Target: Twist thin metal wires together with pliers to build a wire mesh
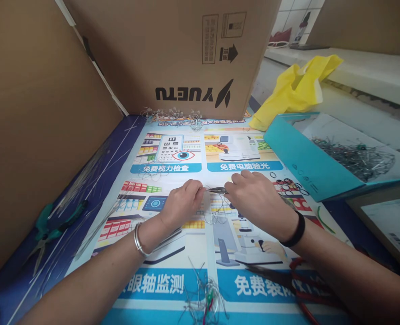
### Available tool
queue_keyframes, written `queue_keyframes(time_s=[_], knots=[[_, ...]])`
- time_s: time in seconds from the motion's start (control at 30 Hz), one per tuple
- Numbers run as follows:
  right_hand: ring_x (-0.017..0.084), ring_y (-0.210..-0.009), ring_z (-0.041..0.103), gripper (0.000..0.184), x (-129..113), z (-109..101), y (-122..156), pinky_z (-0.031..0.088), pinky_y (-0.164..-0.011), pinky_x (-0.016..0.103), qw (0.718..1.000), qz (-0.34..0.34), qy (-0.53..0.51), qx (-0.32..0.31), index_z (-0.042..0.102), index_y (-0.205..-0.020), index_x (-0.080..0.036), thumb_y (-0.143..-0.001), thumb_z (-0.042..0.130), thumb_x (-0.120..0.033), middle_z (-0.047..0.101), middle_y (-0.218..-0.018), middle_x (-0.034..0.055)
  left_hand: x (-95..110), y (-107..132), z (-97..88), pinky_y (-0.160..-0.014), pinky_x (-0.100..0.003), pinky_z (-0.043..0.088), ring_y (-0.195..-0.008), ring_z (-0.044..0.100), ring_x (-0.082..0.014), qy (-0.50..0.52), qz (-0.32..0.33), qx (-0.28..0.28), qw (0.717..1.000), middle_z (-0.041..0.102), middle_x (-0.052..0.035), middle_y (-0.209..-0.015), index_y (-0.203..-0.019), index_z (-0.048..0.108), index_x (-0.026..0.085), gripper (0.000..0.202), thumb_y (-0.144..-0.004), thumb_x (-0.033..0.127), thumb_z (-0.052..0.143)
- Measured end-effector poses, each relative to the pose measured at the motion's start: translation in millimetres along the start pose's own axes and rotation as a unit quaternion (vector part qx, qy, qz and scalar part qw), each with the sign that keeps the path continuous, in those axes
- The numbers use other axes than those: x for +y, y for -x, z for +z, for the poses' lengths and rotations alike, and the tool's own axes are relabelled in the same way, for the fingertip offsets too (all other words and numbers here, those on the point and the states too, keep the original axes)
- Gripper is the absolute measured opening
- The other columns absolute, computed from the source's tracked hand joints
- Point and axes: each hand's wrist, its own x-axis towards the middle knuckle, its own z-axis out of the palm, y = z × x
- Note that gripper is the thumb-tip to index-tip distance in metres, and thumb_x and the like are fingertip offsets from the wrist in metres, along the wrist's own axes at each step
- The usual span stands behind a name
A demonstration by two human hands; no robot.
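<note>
Cardboard walls [135,49] — printed sheet [227,257] beneath

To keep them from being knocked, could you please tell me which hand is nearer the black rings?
Right. The right hand is just left of the black rings; the left hand is farther left.

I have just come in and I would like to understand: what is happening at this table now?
A person is working with thin wire over a printed sheet. The left hand pinches the thin wire, and the right hand holds small pliers with their tips at it; whether they grip it is too small to tell. Scissors lie by the right forearm, green-handled pliers lie at the left, and a blue box at the right holds a wire tangle.
</note>
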Motion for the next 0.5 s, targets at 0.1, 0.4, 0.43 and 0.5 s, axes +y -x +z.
queue_keyframes(time_s=[0.1, 0.4, 0.43, 0.5], knots=[[0.02, -0.07, 0.047, 0.016, -1.8, -0.9, 0.1, 0.017, -0.057, 0.033, 1.0, -0.005, 0.006, 0.015, 0.06, -0.071, -0.018, -0.083, 0.051, -0.016, 0.058, -0.071, 0.007, -0.3, -0.1, 0.9, -0.054, -0.025, 0.038, -0.07, 0.06, -0.0152, -0.004, -0.002, 0.004, 1.0, 0.062, -0.0004, -0.081, -0.087, 0.048, 0.02, 0.011, -0.092, 0.027, 0.041], [0.02, -0.069, 0.044, 0.019, -5.3, -0.8, 1.5, 0.017, -0.058, 0.033, 0.999, -0.015, 0.012, 0.05, 0.06, -0.071, -0.018, -0.085, 0.048, -0.015, 0.057, -0.07, 0.0069, -3.1, 0.8, 2.3, -0.056, -0.023, 0.038, -0.068, 0.059, -0.0124, 0.032, -0.018, 0.04, 0.999, 0.063, 0.0008, -0.08, -0.084, 0.05, 0.021, 0.014, -0.091, 0.03, 0.042], [0.02, -0.069, 0.044, 0.018, -5.5, -0.5, 1.8, 0.017, -0.058, 0.033, 0.998, -0.017, 0.013, 0.052, 0.06, -0.071, -0.018, -0.085, 0.049, -0.015, 0.057, -0.071, 0.0069, -3.8, 0.5, 2.3, -0.056, -0.023, 0.038, -0.066, 0.058, -0.0118, 0.048, -0.025, 0.044, 0.998, 0.062, 0.0015, -0.077, -0.083, 0.05, 0.021, 0.014, -0.091, 0.031, 0.044], [0.02, -0.069, 0.043, 0.016, -6.0, -0.3, 2.4, 0.018, -0.058, 0.033, 0.998, -0.021, 0.016, 0.053, 0.06, -0.072, -0.018, -0.084, 0.049, -0.014, 0.057, -0.072, 0.0067, -5.1, -0.2, 1.6, -0.055, -0.022, 0.037, -0.06, 0.055, -0.0106, 0.081, -0.037, 0.044, 0.995, 0.061, 0.0032, -0.072, -0.082, 0.05, 0.021, 0.013, -0.089, 0.032, 0.047]])
